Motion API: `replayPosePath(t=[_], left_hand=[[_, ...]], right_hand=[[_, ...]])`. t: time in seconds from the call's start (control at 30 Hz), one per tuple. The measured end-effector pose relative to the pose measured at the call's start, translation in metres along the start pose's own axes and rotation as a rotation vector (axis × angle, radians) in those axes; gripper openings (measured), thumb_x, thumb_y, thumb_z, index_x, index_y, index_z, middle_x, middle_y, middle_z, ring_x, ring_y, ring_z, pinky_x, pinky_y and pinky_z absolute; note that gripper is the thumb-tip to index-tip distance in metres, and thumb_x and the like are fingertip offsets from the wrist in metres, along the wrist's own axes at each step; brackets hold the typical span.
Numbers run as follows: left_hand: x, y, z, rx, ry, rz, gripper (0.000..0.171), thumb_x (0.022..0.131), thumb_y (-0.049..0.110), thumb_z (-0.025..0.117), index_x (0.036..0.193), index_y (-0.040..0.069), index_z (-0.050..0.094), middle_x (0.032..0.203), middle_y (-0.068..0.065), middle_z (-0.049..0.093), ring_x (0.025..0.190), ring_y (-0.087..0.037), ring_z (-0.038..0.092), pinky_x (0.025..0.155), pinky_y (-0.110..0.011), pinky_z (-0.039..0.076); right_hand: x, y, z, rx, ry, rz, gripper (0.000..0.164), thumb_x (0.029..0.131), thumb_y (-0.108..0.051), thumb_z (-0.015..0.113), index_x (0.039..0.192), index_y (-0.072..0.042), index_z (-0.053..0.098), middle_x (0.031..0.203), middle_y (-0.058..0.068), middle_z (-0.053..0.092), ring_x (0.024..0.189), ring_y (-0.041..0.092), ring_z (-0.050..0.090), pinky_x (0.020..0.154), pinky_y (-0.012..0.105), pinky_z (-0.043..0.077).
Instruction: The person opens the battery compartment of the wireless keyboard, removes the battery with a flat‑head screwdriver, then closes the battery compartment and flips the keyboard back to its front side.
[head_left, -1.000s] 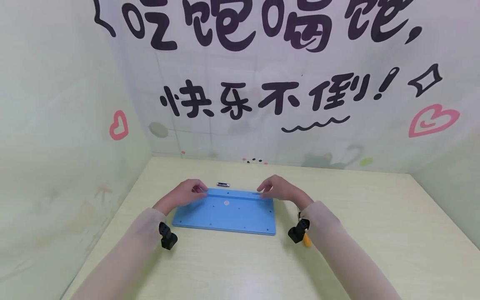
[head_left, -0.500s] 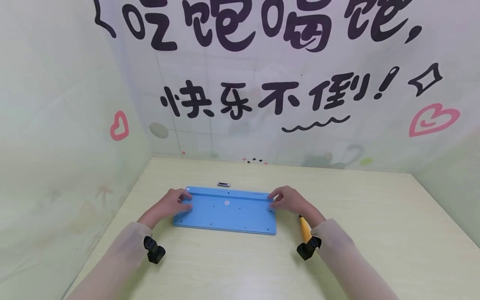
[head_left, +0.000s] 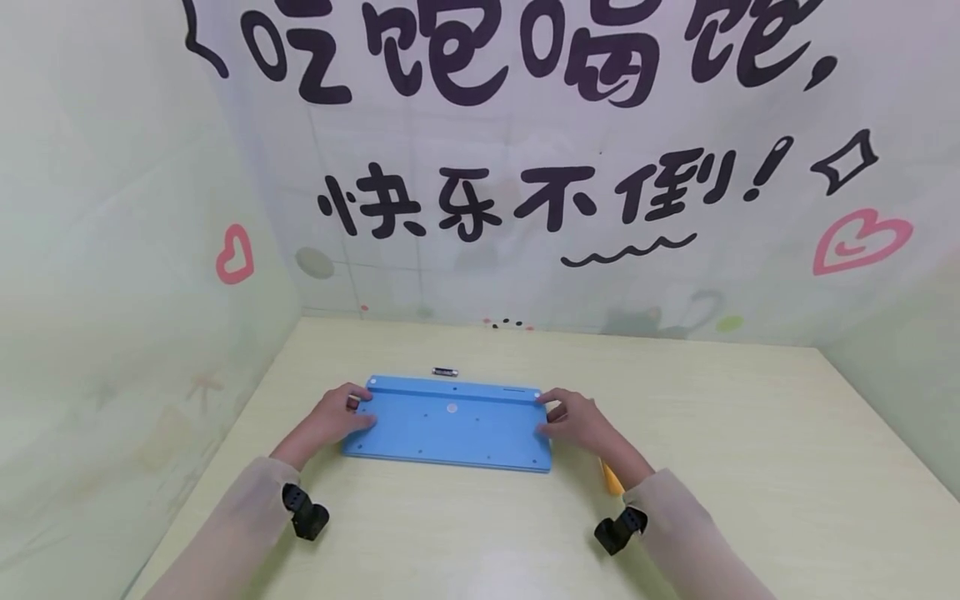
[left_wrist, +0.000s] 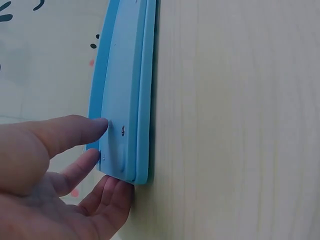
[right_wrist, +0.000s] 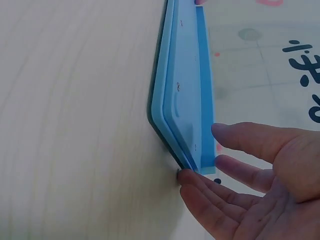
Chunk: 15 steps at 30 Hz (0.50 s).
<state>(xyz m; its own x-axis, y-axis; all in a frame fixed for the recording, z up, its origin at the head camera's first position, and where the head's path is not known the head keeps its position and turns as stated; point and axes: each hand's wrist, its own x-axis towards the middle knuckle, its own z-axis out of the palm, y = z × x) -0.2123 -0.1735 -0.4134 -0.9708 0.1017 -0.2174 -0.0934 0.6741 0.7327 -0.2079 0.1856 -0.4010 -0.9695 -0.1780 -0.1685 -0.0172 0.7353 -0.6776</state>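
A blue keyboard (head_left: 442, 429) lies underside up on the table, its raised ridge along the far side. Small screw holes and a pale round spot show on it. At its left end my left hand (head_left: 336, 414) grips it, thumb (left_wrist: 95, 129) on the upper face and other fingers round the end edge. My right hand (head_left: 573, 419) holds the opposite end, with its thumb (right_wrist: 225, 134) over the ridge side and fingertips (right_wrist: 186, 177) at the corner. The keys face down, hidden.
Just behind the keyboard lies a small dark battery (head_left: 445, 372). Part of a slim orange-handled tool (head_left: 612, 479) shows beside my right forearm, the rest hidden. A lettered cloth (head_left: 480, 283) hangs behind the pale wooden table (head_left: 465, 533).
Both hands have moved from the keyboard's far edge outward and nearer, to its two ends. The keyboard and battery stay in place. More of the orange-handled tool showed half a second ago.
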Motion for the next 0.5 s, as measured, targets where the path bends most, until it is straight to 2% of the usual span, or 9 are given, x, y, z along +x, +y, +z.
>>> replayPosePath(t=[0.03,0.07,0.17,0.23,0.27,0.37,0.5], left_hand=[[0.000,-0.001,0.000,0.001,0.002,0.002,0.039,0.086,0.009,0.062,0.119,-0.005,0.047,0.114,-0.026,0.047,0.102,-0.036,0.046,0.083,-0.046,0.043],[0.001,-0.001,0.001,0.000,0.005,0.005,0.039,0.086,0.009,0.062,0.118,-0.005,0.048,0.114,-0.026,0.047,0.101,-0.036,0.046,0.083,-0.046,0.043],[0.002,-0.004,0.002,-0.004,0.012,0.005,0.039,0.085,0.008,0.063,0.118,-0.005,0.048,0.115,-0.026,0.047,0.102,-0.036,0.046,0.084,-0.046,0.042],[0.003,-0.005,0.003,-0.011,0.020,-0.002,0.039,0.085,0.008,0.064,0.119,-0.004,0.048,0.116,-0.026,0.047,0.104,-0.037,0.046,0.085,-0.047,0.042],[0.004,-0.005,0.003,-0.018,0.025,-0.008,0.039,0.084,0.008,0.064,0.119,-0.003,0.049,0.117,-0.026,0.047,0.105,-0.037,0.046,0.086,-0.047,0.042],[0.003,-0.005,0.005,-0.039,0.040,-0.025,0.039,0.085,0.008,0.064,0.120,-0.003,0.049,0.120,-0.028,0.046,0.109,-0.039,0.045,0.088,-0.048,0.041],[0.000,-0.003,0.007,-0.060,0.066,-0.038,0.040,0.085,0.007,0.063,0.120,-0.005,0.049,0.121,-0.029,0.046,0.110,-0.040,0.045,0.088,-0.049,0.041]], right_hand=[[-0.001,0.001,0.001,0.002,0.011,-0.012,0.037,0.080,-0.009,0.070,0.115,-0.003,0.058,0.096,0.012,0.062,0.088,0.025,0.059,0.101,0.060,0.013],[-0.002,0.002,0.002,0.007,0.022,-0.022,0.036,0.080,-0.009,0.070,0.114,-0.002,0.058,0.096,0.012,0.062,0.088,0.025,0.059,0.101,0.060,0.012],[-0.003,0.004,0.007,0.002,0.052,-0.041,0.034,0.080,-0.008,0.070,0.111,0.000,0.059,0.094,0.011,0.062,0.085,0.023,0.059,0.096,0.048,0.034],[-0.002,0.004,0.010,-0.007,0.064,-0.050,0.034,0.079,-0.007,0.070,0.110,0.002,0.060,0.092,0.011,0.061,0.082,0.020,0.058,0.081,0.038,0.047],[-0.002,0.004,0.011,-0.013,0.069,-0.050,0.034,0.079,-0.007,0.071,0.110,0.003,0.060,0.091,0.011,0.061,0.080,0.020,0.057,0.072,0.035,0.050],[-0.001,0.003,0.013,-0.032,0.088,-0.044,0.034,0.078,-0.006,0.072,0.108,0.004,0.061,0.089,0.011,0.061,0.077,0.019,0.056,0.068,0.031,0.050],[0.001,0.002,0.016,-0.026,0.101,-0.007,0.035,0.077,-0.005,0.073,0.109,0.004,0.061,0.090,0.012,0.061,0.078,0.020,0.056,0.068,0.032,0.050]])
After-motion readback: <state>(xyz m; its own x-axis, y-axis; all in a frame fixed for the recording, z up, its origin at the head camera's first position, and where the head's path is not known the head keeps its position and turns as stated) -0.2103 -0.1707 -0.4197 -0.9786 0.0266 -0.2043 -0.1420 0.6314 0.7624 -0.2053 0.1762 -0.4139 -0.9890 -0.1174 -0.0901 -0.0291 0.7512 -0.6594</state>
